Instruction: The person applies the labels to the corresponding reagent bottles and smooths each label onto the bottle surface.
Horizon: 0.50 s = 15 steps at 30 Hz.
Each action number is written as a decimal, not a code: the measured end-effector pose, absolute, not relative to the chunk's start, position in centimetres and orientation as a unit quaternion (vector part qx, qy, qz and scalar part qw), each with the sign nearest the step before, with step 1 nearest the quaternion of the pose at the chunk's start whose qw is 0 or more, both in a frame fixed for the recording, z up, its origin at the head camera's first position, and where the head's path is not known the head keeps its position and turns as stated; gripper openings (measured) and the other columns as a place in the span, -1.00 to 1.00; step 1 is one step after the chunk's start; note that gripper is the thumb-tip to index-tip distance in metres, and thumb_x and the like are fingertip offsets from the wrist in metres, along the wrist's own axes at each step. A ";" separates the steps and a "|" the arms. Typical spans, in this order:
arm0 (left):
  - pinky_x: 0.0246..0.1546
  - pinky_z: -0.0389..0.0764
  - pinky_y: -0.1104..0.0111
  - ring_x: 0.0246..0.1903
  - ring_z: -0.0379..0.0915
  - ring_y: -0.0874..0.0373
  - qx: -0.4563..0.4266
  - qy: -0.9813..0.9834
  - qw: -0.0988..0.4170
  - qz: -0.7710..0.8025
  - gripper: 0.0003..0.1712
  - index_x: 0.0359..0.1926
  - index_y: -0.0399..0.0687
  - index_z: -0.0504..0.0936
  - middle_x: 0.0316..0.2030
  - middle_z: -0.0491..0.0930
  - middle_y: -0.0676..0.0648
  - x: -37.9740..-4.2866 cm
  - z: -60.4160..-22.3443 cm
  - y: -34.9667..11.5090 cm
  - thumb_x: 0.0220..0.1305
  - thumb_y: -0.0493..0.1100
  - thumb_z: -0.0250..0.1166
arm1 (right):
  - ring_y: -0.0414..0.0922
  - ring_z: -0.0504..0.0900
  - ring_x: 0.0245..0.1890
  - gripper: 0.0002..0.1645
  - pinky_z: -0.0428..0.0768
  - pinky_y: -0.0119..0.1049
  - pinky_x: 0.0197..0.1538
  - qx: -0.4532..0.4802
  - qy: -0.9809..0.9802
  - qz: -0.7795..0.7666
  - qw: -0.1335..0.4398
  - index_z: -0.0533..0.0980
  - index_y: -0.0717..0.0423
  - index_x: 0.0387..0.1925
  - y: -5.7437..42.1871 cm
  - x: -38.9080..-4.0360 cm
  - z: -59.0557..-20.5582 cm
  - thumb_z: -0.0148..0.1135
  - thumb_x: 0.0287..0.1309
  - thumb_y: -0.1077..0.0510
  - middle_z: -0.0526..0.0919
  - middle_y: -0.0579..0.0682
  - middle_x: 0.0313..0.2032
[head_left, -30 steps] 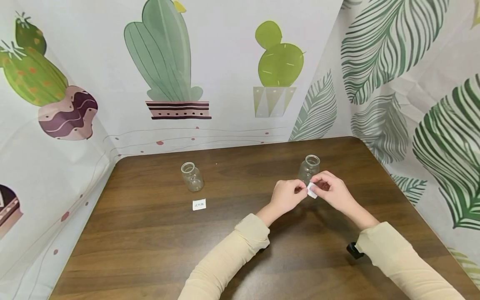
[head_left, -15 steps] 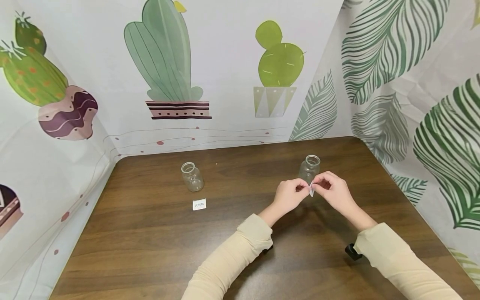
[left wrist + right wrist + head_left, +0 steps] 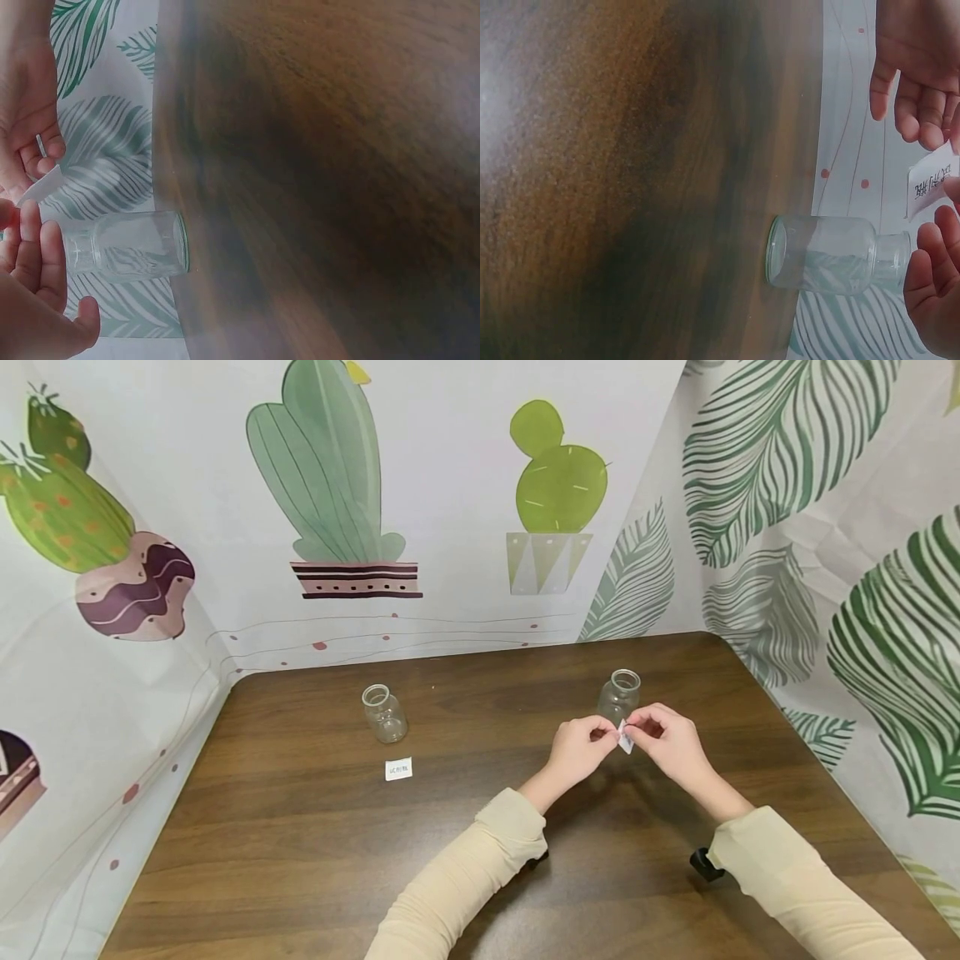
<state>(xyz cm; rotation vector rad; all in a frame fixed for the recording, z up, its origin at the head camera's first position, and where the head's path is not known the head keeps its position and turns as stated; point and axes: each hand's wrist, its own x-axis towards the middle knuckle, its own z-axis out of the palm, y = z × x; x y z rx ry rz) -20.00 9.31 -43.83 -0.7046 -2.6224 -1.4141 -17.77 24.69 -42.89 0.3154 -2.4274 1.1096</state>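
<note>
Currently left hand [image 3: 577, 752] and right hand [image 3: 667, 743] both pinch the white label [image 3: 627, 744] (tilted, right of frame centre), one from each side; nearest clear jar [image 3: 618, 696] stands upright just above it in frame, right hand nearer.

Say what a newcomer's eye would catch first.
Likely the large printed cactus on the backdrop behind the table. Next, the left hand and right hand pinching a white slip in front of a glass jar; a second jar stands farther left, another slip lying just in front.
</note>
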 end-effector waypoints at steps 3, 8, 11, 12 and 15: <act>-0.52 0.31 0.72 -0.58 0.37 0.49 -0.231 -0.854 0.040 -0.465 -0.88 -0.45 -0.04 0.62 -0.53 0.64 0.08 -20.0 -43.8 9.3 0.07 -0.13 0.20 | -0.42 0.31 -0.62 -0.85 0.32 -0.57 -0.55 0.111 -0.880 0.403 0.226 0.50 0.20 -0.55 24.7 -17.8 -42.9 0.31 -0.22 0.40 0.48 -0.05 -0.56; -0.51 0.33 0.71 -0.55 0.42 0.47 -0.232 -0.851 0.037 -0.470 -0.86 -0.43 -0.06 0.63 -0.50 0.65 0.06 -20.1 -43.9 9.2 0.08 -0.13 0.18 | -0.37 0.32 -0.65 -0.85 0.32 -0.53 -0.58 0.111 -0.884 0.407 0.202 0.45 0.19 -0.54 24.7 -17.8 -42.9 0.25 -0.16 0.41 0.45 -0.10 -0.61; -0.48 0.36 0.71 -0.50 0.50 0.44 -0.229 -0.849 0.033 -0.474 -0.82 -0.39 -0.07 0.64 -0.46 0.67 0.04 -20.2 -44.1 9.1 0.12 -0.11 0.15 | -0.35 0.33 -0.67 -0.85 0.33 -0.52 -0.59 0.114 -0.884 0.412 0.189 0.43 0.16 -0.52 24.8 -17.8 -43.0 0.23 -0.11 0.39 0.44 -0.14 -0.63; -0.47 0.37 0.71 -0.48 0.52 0.43 -0.229 -0.849 0.031 -0.475 -0.80 -0.37 -0.08 0.64 -0.44 0.67 0.04 -20.2 -44.2 9.1 0.13 -0.10 0.14 | -0.36 0.34 -0.66 -0.85 0.33 -0.52 -0.58 0.116 -0.884 0.413 0.186 0.43 0.16 -0.52 24.8 -17.8 -43.0 0.23 -0.10 0.39 0.45 -0.15 -0.63; -0.46 0.38 0.71 -0.45 0.55 0.41 -0.232 -0.847 0.028 -0.478 -0.76 -0.35 -0.09 0.64 -0.42 0.68 0.02 -20.3 -44.3 9.0 0.16 -0.08 0.12 | -0.38 0.34 -0.65 -0.86 0.35 -0.52 -0.57 0.126 -0.883 0.414 0.181 0.43 0.16 -0.51 24.9 -17.8 -43.2 0.22 -0.09 0.39 0.47 -0.12 -0.61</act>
